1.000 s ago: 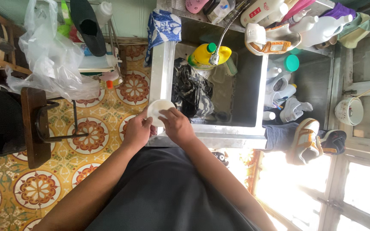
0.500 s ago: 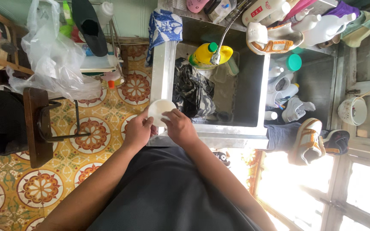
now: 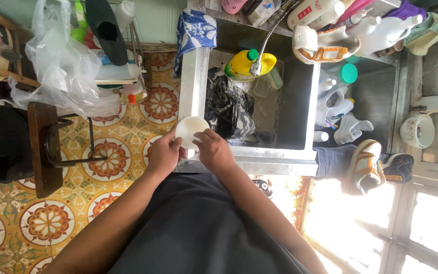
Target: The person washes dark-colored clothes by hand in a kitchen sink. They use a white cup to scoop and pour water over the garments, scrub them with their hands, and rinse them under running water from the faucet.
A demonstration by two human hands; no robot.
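1. Head view: against the earlier frames little has changed; both hands stay at the sink's (image 3: 259, 160) near rim with the cup (image 3: 190, 130), which now sits slightly higher and more face-on.
2. One white cup, one yellow bottle (image 3: 242, 63) in the basin, one dark cloth (image 3: 226, 104) beside it, one blue towel (image 3: 193, 30) over the left wall, one tan shoe (image 3: 363, 165) on the right.
3. The left hand (image 3: 162, 156) is curled partly closed around the cup's side.
4. The right hand (image 3: 215, 150) is half closed, fingertips at the cup's rim; it probably touches it, though contact is hard to see.
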